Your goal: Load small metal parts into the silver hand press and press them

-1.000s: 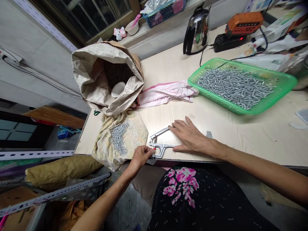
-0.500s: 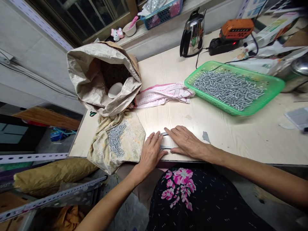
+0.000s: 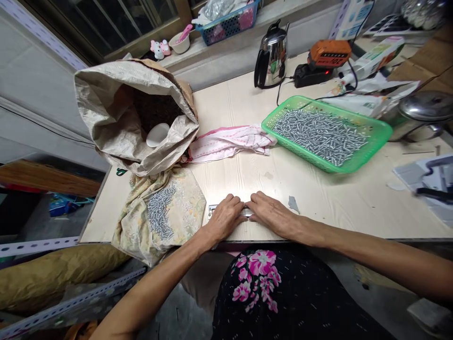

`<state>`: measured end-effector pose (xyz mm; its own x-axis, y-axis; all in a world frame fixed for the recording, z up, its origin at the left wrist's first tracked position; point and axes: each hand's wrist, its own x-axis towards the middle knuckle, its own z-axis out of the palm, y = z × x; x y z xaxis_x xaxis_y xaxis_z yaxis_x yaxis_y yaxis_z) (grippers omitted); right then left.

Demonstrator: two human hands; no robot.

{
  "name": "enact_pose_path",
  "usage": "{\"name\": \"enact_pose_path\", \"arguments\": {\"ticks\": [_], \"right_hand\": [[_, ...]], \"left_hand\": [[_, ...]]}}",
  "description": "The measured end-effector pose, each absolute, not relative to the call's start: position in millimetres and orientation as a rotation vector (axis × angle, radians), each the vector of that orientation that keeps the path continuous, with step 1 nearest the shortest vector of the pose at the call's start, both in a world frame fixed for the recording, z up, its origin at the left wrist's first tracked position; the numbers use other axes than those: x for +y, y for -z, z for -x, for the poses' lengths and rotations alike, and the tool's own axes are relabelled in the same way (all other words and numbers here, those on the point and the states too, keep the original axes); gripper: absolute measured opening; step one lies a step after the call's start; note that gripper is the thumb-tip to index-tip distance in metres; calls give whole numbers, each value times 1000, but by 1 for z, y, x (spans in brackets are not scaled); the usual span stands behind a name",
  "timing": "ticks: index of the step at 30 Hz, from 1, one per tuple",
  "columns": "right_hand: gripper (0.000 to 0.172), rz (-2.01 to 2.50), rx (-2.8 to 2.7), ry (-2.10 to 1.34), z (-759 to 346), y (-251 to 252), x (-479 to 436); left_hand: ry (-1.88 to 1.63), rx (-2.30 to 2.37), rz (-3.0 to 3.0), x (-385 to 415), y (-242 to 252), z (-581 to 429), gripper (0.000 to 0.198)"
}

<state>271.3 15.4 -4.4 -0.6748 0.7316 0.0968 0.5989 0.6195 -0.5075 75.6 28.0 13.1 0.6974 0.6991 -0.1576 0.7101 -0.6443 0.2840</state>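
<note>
Near the table's front edge, both hands are closed on a slim silvery metal rail that looks like a drawer slide. My left hand curls over its left part, and a flat end with cut-outs sticks out past the knuckles. My right hand grips the right part, its fingertips almost meeting the left ones. Much of the rail is hidden under the fingers. Left of my left hand, a patterned cloth bears a pile of small metal pins.
A green plastic basket full of similar pins stands at the right. A large open sack with a white scoop-like piece sits at back left. A pink-and-white towel, a kettle and a charging battery are behind.
Two metal strips lay apart between my hands; now one narrow bar shows there. My fingers have curled in, and the rail's left end has come into sight. The view has shifted slightly.
</note>
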Motion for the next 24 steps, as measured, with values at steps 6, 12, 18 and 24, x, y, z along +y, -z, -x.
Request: {"name": "enact_pose_path", "arguments": {"ticks": [6, 12, 18, 24], "right_hand": [[23, 1110, -2575, -563, -262, 20, 23], [10, 1094, -2621, -560, -270, 13, 33], [41, 1024, -2641, -389, -282, -9, 59], [18, 1129, -2814, -129, -261, -11, 61]], "left_hand": [[-33, 1142, -2604, 28, -3, -75, 27], [-78, 1279, -2636, 20, 5, -74, 28], [-335, 1362, -2646, -39, 25, -84, 55], [-345, 1308, -2586, -59, 31, -89, 60]]}}
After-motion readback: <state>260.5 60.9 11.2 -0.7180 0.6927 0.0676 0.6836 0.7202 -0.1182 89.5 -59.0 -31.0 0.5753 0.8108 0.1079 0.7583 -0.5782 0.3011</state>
